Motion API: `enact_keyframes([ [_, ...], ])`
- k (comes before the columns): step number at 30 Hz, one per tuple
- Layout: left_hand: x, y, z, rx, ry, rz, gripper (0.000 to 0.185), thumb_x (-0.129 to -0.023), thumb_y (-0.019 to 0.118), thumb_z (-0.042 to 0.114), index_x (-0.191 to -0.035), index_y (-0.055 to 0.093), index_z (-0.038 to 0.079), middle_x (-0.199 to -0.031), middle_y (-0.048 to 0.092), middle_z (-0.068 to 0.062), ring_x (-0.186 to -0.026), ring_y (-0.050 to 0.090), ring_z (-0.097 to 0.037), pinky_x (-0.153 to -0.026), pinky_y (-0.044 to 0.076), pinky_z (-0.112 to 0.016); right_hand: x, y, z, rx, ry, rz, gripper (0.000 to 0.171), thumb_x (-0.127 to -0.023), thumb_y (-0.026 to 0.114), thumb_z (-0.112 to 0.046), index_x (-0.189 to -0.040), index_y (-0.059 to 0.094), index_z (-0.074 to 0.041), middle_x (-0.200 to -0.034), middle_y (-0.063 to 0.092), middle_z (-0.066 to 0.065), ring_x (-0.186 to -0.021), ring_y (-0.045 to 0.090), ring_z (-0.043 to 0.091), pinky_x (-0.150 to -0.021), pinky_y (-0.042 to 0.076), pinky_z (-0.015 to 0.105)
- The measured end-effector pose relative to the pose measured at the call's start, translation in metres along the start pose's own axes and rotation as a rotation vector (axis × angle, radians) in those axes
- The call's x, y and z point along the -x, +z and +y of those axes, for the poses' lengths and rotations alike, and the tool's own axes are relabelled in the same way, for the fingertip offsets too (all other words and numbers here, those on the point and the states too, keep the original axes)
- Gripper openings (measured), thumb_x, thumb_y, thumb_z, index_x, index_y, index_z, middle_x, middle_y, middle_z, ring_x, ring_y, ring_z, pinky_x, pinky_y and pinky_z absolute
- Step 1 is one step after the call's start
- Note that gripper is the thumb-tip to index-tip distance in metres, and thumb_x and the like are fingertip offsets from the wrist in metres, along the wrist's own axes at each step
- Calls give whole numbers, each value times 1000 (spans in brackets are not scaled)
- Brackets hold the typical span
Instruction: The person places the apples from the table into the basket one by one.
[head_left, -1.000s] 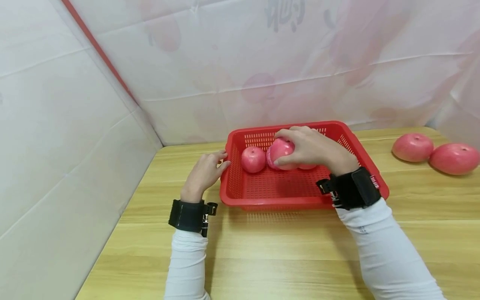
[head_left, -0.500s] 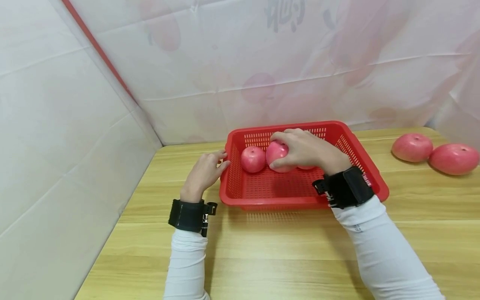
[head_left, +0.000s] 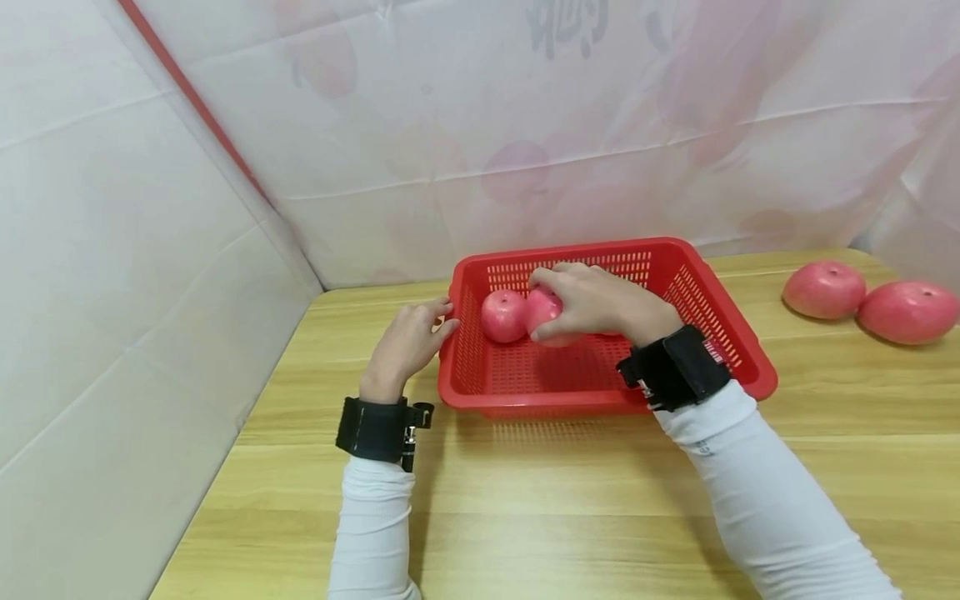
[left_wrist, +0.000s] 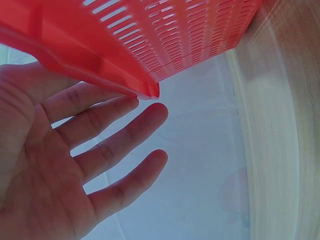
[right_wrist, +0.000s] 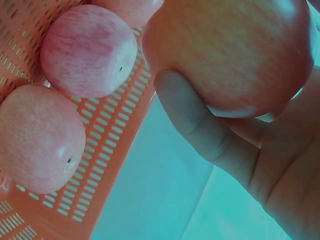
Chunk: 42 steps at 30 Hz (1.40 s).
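A red slotted basket [head_left: 600,400] stands on the wooden table. My right hand [head_left: 588,302] reaches into it and grips a pink-red apple [head_left: 542,310] from above, close beside another apple [head_left: 502,315] at the basket's back left. In the right wrist view my thumb [right_wrist: 200,125] curls round the held apple [right_wrist: 230,55], which hangs above several apples [right_wrist: 89,50] lying on the basket floor [right_wrist: 100,145]. My left hand [head_left: 411,337] rests against the basket's left rim with straight fingers [left_wrist: 115,135] and holds nothing.
Two more apples [head_left: 823,289] [head_left: 907,312] lie on the table at the far right. White sheeting walls close off the left side and the back. Bare wood table [head_left: 570,500] lies in front of the basket.
My right hand has carried the apple a little left and lower inside the basket, closer to the back-left apple. The left hand has stayed on the rim.
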<state>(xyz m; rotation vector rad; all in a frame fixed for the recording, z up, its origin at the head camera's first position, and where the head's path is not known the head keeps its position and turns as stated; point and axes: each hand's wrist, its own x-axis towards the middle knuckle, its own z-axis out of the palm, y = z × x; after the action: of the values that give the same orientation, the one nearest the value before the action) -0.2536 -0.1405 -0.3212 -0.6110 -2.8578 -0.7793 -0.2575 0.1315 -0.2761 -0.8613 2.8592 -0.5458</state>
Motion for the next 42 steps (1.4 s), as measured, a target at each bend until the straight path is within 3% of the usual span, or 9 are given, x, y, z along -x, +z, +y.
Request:
enact_keyframes([
  [3, 1, 2, -2, 7, -4, -5, 36, -99, 66, 10, -133, 65, -4, -136, 62, -19, -100, 69, -29, -81, 58, -35, -3, 4, -3, -3, 12, -26, 72, -84, 78, -35, -143, 49, -5, -146, 47, 23, -137, 38, 41, -106, 39, 62],
  [8, 2, 3, -3, 3, -14, -6, 36, -99, 66, 11, -133, 65, -4, -139, 59, -20, -94, 68, -27, -73, 55, -33, -8, 9, -8, 28, 22, -61, 74, -84, 79, -36, -144, 48, -6, -152, 41, 24, -141, 36, 42, -101, 44, 63],
  [11, 1, 3, -3, -6, -12, -2, 36, -99, 66, 11, -133, 64, -3, -138, 60, -20, -95, 68, -27, -75, 56, -33, -12, 12, -10, 54, 19, -89, 80, -84, 79, -36, -149, 44, -5, -154, 39, 25, -143, 33, 42, -105, 40, 64],
  [18, 1, 2, -2, -13, -13, -1, 36, -99, 67, 11, -133, 65, -3, -138, 60, -20, -99, 68, -29, -77, 56, -35, -19, 18, -16, 107, -28, -117, 75, -83, 80, -36, -145, 48, -7, -146, 46, 24, -128, 49, 40, -97, 50, 56],
  [24, 1, 1, -2, -19, -10, 6, 37, -99, 67, 12, -133, 64, -4, -136, 61, -20, -92, 69, -27, -74, 56, -34, -21, 19, -23, 129, -5, -160, 91, -84, 80, -37, -157, 35, -6, -155, 39, 23, -140, 38, 41, -107, 41, 60],
  [28, 1, 1, -2, -13, -9, 4, 37, -99, 66, 11, -133, 64, -4, -135, 62, -20, -95, 69, -28, -77, 57, -35, -23, 20, -26, 159, -21, -180, 91, -85, 80, -37, -157, 34, -6, -155, 39, 24, -141, 38, 41, -111, 37, 58],
  [34, 2, 1, -2, -9, -11, -1, 38, -100, 66, 11, -134, 64, -4, -136, 61, -20, -103, 69, -31, -82, 58, -37, -29, 23, -29, 236, -56, -215, 87, -84, 82, -40, -152, 41, -4, -150, 47, 21, -136, 46, 37, -111, 37, 54],
  [40, 1, 1, -2, -3, -3, -2, 38, -99, 67, 10, -134, 64, -4, -133, 63, -21, -100, 70, -30, -80, 59, -36, -37, 27, -33, 306, -72, -236, 73, -82, 82, -45, -137, 52, -10, -129, 60, 13, -108, 61, 28, -93, 49, 52],
  [42, 1, 2, -3, -10, 1, -4, 37, -99, 67, 10, -133, 64, -4, -134, 62, -21, -101, 70, -30, -80, 59, -36, -38, 29, -33, 299, -69, -260, 75, -82, 82, -45, -140, 50, -10, -132, 58, 13, -107, 60, 27, -93, 49, 51],
])
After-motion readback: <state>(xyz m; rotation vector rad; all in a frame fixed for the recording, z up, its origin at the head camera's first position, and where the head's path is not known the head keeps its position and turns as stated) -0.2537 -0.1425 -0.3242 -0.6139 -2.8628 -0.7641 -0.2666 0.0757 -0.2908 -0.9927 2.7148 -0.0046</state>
